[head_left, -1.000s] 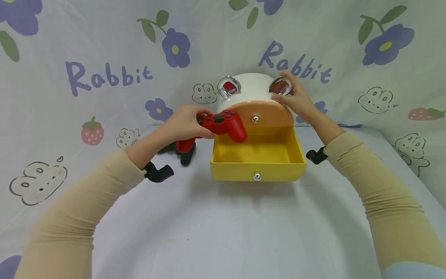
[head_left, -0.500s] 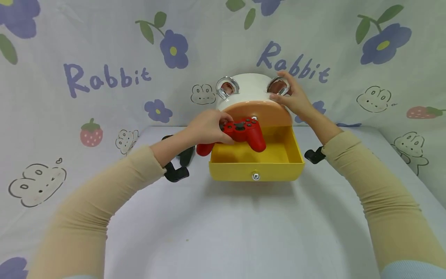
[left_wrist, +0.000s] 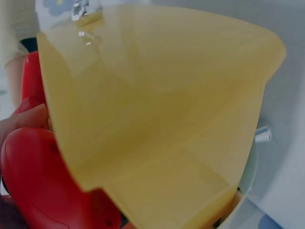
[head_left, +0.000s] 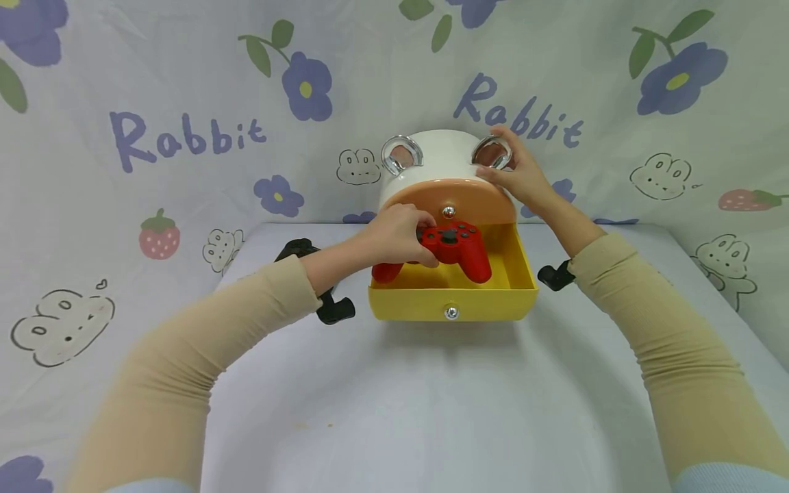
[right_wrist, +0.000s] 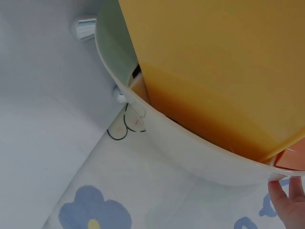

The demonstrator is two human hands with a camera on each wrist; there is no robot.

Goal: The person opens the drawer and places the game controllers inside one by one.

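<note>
We face a cabinet [head_left: 445, 154] on the table [head_left: 468, 404], a cloth [head_left: 203, 75] behind it. Below its upper drawer [head_left: 477, 198], the lower drawer [head_left: 409, 305] juts toward us, one controller [head_left: 470, 253] over it, a second controller [head_left: 297, 248] farther left.

Wrist views close (drawer [left_wrist: 157, 90] shared)

you've got one left hand [head_left: 394, 236], one right hand [head_left: 524, 174], one red controller [head_left: 471, 255], at least one dark object [head_left: 297, 248] partly hidden, one white cabinet [head_left: 448, 157], one yellow drawer [head_left: 411, 305], one orange front [head_left: 487, 198], two round knobs [head_left: 452, 313], two chrome rings [head_left: 416, 152]. you also get two black wrist mounts [head_left: 555, 276], two printed "rabbit" words [head_left: 126, 140], two printed strawberries [head_left: 159, 239], one backdrop [head_left: 209, 68], one tabletop [head_left: 431, 411].
</note>
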